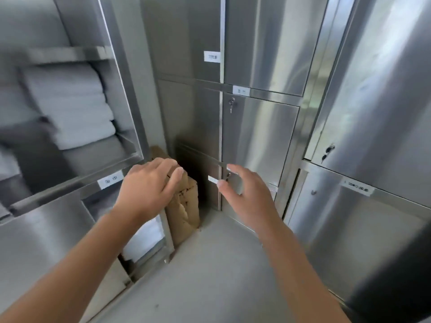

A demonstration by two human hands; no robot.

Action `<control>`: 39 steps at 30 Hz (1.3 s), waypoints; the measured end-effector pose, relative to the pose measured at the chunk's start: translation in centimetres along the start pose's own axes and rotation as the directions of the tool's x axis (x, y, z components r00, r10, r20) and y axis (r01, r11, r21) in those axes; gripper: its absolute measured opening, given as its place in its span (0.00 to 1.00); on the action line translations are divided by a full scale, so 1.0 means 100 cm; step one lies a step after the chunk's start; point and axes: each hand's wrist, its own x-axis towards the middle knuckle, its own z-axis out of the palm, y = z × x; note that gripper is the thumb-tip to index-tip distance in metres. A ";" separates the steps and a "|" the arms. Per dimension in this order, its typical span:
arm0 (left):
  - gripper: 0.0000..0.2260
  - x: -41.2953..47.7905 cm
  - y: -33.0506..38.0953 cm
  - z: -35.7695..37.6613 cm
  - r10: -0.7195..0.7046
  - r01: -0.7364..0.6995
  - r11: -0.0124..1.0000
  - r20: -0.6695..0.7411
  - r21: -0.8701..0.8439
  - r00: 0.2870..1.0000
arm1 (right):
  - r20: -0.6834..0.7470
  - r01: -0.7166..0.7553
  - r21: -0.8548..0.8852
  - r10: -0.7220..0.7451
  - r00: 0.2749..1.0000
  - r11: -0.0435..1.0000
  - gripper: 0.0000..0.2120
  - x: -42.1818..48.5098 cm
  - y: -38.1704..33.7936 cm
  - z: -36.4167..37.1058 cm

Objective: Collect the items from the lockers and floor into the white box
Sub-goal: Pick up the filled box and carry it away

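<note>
Cardboard (184, 206) upright, long axis vertical; left hand (149, 190) over top.

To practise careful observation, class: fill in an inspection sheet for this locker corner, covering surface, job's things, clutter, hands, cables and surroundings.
Surface: grey floor.
Job's things: brown cardboard standing in the corner; folded white towels on an open shelf; white box not seen.
Clutter: nothing seen.
Hands: left hand open over the cardboard's top; right hand open before a keyed door.
Cables: nothing seen.
Surroundings: labelled steel lockers, keys in locks.
</note>
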 end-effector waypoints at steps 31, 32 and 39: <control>0.19 -0.333 -0.119 -0.215 -0.581 0.662 0.687 -0.322 0.298 0.748 | 0.397 0.457 0.357 -0.575 0.716 0.815 0.28 -0.141 -0.281 0.169; 0.19 -0.350 -0.115 -0.225 -0.605 0.697 0.651 -0.349 0.300 0.715 | 0.409 0.466 0.386 -0.601 0.687 0.796 0.28 -0.149 -0.292 0.172; 0.25 -0.456 -0.064 -0.278 -0.715 0.874 0.382 -0.503 0.301 0.485 | 0.446 0.537 0.555 -0.772 0.453 0.635 0.27 -0.222 -0.346 0.188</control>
